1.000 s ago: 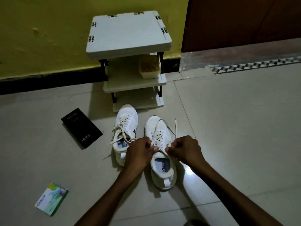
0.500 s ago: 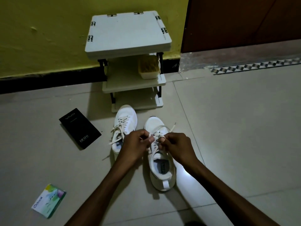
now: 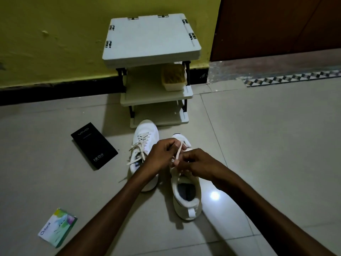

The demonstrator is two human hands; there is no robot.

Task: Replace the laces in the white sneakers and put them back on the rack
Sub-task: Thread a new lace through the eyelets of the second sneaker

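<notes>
A green and white packet [image 3: 57, 228] lies on the tiled floor [image 3: 258, 145] at the near left. Farther back is a black box [image 3: 94, 145], flat and set at an angle. Just right of it stands the left shoe [image 3: 145, 131], toe towards the rack [image 3: 151, 39], fully laced, its loose lace ends trailing off to the left. The white three-shelf rack stands against the yellow wall [image 3: 55, 34], just beyond both toes. The left hand [image 3: 162, 154] is over the gap between the shoes, fingers curled in and pinching the lace [image 3: 178, 152] of the right shoe [image 3: 186, 207]. That lace runs up between the two hands, its tip hanging down. The right shoe stands beside its partner, heel towards the person, its opening in view. The right hand [image 3: 198, 163] is over its tongue, close to the left hand, fingers bent and pinching the same lace. A pale tub [image 3: 173, 76] sits at the right end of the rack's middle shelf. A brown door [image 3: 276, 24] fills the far right.
</notes>
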